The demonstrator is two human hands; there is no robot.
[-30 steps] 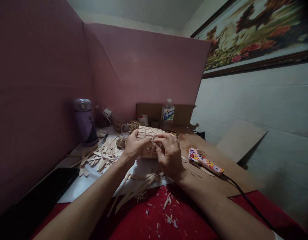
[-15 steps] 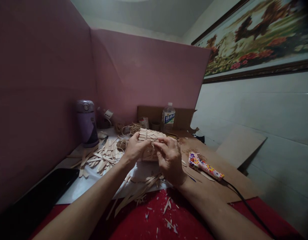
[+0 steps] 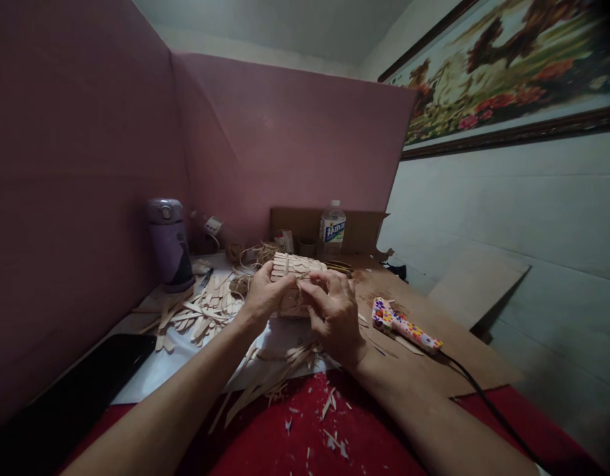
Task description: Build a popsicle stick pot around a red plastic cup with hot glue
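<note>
A craft piece covered in wooden sticks [image 3: 301, 264] is held up between my hands, with twine running round it. My left hand [image 3: 266, 291] grips its left side, thumb pressed on the front near the twine. My right hand [image 3: 333, 305] is closed at its front right, with thumb and fingertips pinched by a loose bit of twine [image 3: 299, 288]. The fingers partly cover the lower front of the piece. Left of my left hand lies a heap of loose wooden sticks [image 3: 205, 314], and a ball of twine [image 3: 240, 285] sits close behind it.
A flower-patterned glue gun [image 3: 404, 325] with a black cord lies at right on brown board [image 3: 463, 357]. A purple flask [image 3: 170, 248] and a clear bottle [image 3: 333, 229] stand at the back. A black phone-like slab [image 3: 101, 370] lies front left. Wood scraps litter the red cloth [image 3: 285, 449].
The camera view has shifted slightly. My right fingertips have moved a little at the twine; my left hand keeps its hold on the stick-covered piece.
</note>
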